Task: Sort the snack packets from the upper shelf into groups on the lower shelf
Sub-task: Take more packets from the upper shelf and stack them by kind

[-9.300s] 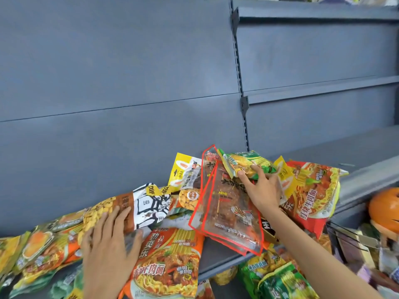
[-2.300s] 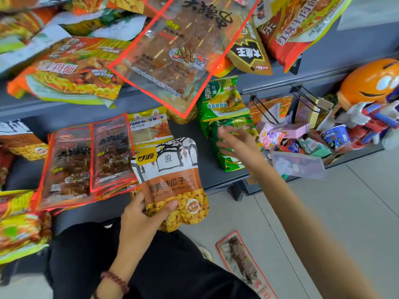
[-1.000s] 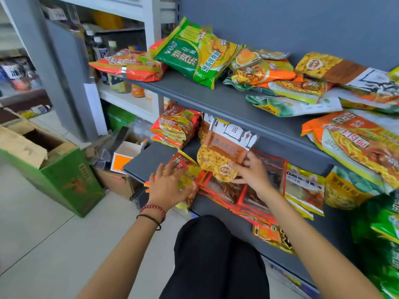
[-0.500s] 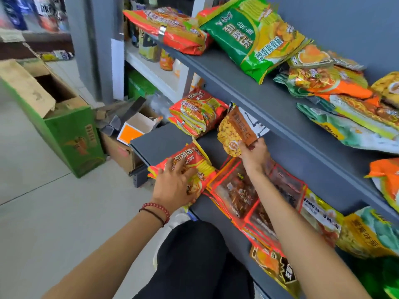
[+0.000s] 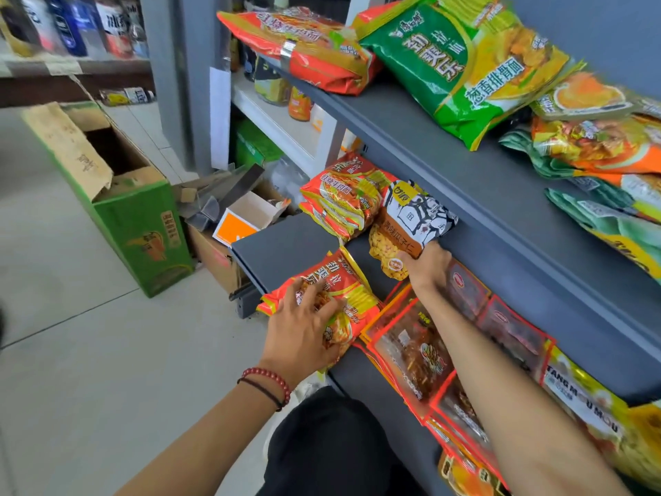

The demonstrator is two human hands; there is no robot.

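My right hand (image 5: 425, 268) grips the lower end of a brown, white and yellow seed packet (image 5: 411, 227) and holds it down on the lower shelf (image 5: 286, 245), beside a stack of red noodle packets (image 5: 343, 198). My left hand (image 5: 304, 327) rests with spread fingers on a red and yellow noodle packet (image 5: 343, 295) at the shelf's front edge. Clear red-edged snack packets (image 5: 418, 356) lie under my right forearm. On the upper shelf (image 5: 447, 145) lie a big green noodle bag (image 5: 461, 62), a red noodle bag (image 5: 307, 44) and several orange and green packets (image 5: 593, 145).
A green cardboard box (image 5: 136, 223) with open flaps stands on the tiled floor at left. An orange and white carton (image 5: 243, 220) and grey scraps lie by the shelf's end. A yellow packet (image 5: 590, 413) lies at the lower right. My dark-trousered knee (image 5: 332, 442) is below.
My right hand has carried the seed packet further back and left, against the stack of red noodle packets. My left hand has stayed on the red and yellow packet.
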